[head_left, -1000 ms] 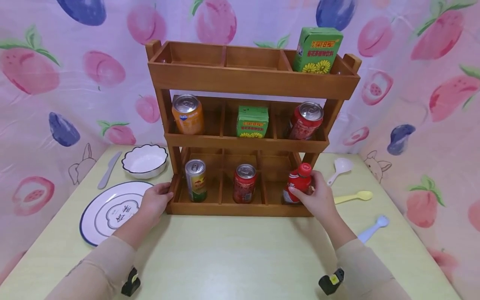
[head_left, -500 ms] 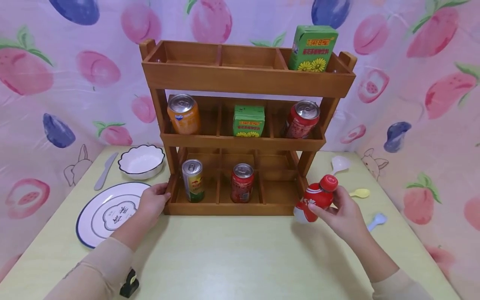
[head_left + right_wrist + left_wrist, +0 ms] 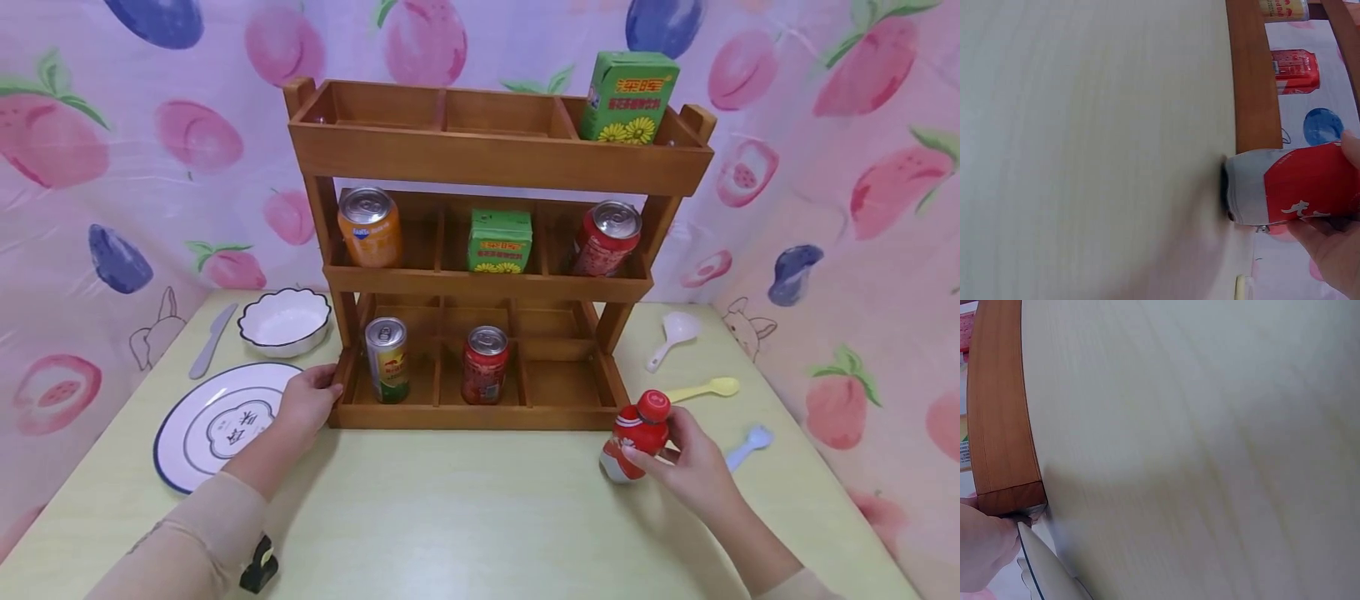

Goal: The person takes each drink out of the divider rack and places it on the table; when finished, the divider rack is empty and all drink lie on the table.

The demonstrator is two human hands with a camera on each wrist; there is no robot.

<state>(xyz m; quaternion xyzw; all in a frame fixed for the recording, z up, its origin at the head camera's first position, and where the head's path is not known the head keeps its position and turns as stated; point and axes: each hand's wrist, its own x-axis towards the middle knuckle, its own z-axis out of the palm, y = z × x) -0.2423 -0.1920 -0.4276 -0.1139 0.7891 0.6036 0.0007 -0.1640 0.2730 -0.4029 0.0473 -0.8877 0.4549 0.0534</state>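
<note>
My right hand (image 3: 696,457) holds a small red bottle (image 3: 636,437) with a red cap and pale base, just in front of the rack's right corner. It leans slightly; whether its base touches the table cannot be told. The right wrist view shows the bottle (image 3: 1310,184) close up, thumb and fingers around it. At the lower left end of the brown three-tier wooden rack (image 3: 480,418), my left hand (image 3: 306,404) grips the corner. In the left wrist view, that hand (image 3: 985,547) is partly hidden behind the rack's end (image 3: 1004,412).
The bottom tier carries a gold-green can (image 3: 388,362) and a red can (image 3: 485,367). Above are an orange can (image 3: 371,229), green drink cartons (image 3: 500,242) and another red can (image 3: 606,240). Plate (image 3: 195,417), bowl (image 3: 285,323) and knife (image 3: 213,340) lie left; spoons (image 3: 701,390) right.
My right hand has lifted the red bottle out of the bottom right compartment, and brought it forward and right, down near the table. The left hand stays at the rack's corner.
</note>
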